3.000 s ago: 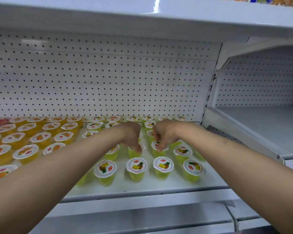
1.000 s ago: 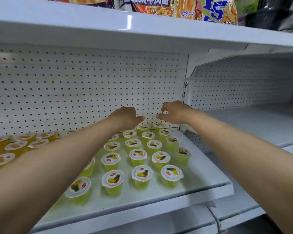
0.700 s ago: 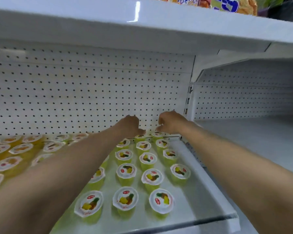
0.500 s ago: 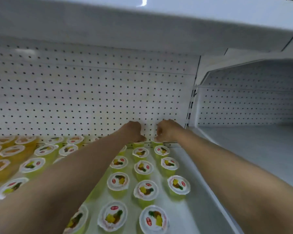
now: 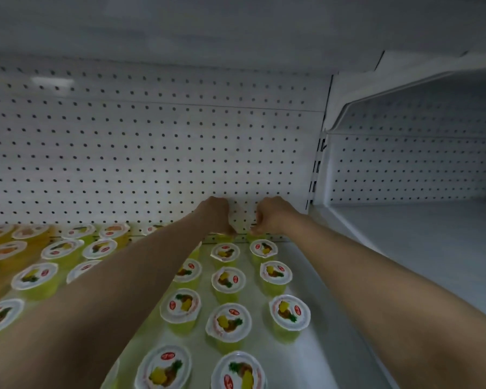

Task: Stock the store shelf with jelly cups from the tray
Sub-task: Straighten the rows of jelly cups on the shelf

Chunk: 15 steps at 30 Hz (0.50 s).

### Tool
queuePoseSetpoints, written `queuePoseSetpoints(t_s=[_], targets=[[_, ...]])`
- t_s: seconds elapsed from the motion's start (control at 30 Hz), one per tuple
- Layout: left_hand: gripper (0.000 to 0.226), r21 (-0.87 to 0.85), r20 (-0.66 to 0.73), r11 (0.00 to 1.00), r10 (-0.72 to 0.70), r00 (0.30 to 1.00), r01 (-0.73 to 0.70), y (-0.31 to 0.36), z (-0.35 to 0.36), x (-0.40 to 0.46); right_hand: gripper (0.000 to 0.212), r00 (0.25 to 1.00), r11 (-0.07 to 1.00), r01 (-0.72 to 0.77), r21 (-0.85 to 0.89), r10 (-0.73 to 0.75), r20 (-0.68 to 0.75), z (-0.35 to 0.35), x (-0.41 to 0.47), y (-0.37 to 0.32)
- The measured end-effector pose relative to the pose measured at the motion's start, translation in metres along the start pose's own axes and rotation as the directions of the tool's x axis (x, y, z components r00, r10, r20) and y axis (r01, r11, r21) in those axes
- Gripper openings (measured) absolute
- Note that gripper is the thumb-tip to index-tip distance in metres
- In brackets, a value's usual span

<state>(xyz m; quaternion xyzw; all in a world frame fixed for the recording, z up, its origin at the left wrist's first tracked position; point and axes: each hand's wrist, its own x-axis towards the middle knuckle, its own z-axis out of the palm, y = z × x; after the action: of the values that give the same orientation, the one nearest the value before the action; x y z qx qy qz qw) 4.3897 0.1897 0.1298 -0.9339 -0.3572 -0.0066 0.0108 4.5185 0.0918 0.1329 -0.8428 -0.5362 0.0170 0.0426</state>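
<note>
Jelly cups (image 5: 227,324) stand in rows on the white shelf (image 5: 314,327), looming larger than half a second ago as the view has dropped closer. At the back row, against the pegboard (image 5: 152,153), left hand (image 5: 215,216) and right hand (image 5: 272,214) each curl down over a cup, reaching deeper than before; whether they grip cannot be told.

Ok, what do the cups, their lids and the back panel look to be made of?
Cups: seemingly thin clear plastic, since the yellow-green jelly shows through the walls. Lids: a printed peel-off film, white with fruit art, edges slightly wrinkled; foil or plastic, cannot tell. Back panel: probably painted sheet metal, matte white with regular rows of punched holes.
</note>
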Motion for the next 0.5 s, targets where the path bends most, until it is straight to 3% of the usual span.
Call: queuePoseSetpoints(t_s=[0.2,0.27,0.37,0.5], targets=[[0.072,-0.004,-0.023,1.0,-0.015,1.0,0.015,-0.002,-0.019,-0.018,0.04,0.997,0.997,0.043,-0.057,-0.039,0.067,-0.026,-0.02,-0.007],[0.057,-0.042,0.04,0.999,0.004,0.999,-0.002,-0.002,-0.033,-0.025,0.051,0.991,0.997,0.064,-0.041,-0.059,0.116,-0.045,-0.026,-0.01],[0.055,-0.066,0.166,0.998,0.009,0.986,0.002,0.004,-0.036,-0.039,0.053,0.964,0.998,0.059,0.013,-0.061,0.26,-0.054,-0.039,-0.019],[0.052,-0.07,0.234,0.997,0.038,0.972,-0.022,0.007,-0.026,-0.047,0.058,0.946,0.991,0.079,-0.108,-0.04,0.321,-0.041,-0.044,-0.022]])
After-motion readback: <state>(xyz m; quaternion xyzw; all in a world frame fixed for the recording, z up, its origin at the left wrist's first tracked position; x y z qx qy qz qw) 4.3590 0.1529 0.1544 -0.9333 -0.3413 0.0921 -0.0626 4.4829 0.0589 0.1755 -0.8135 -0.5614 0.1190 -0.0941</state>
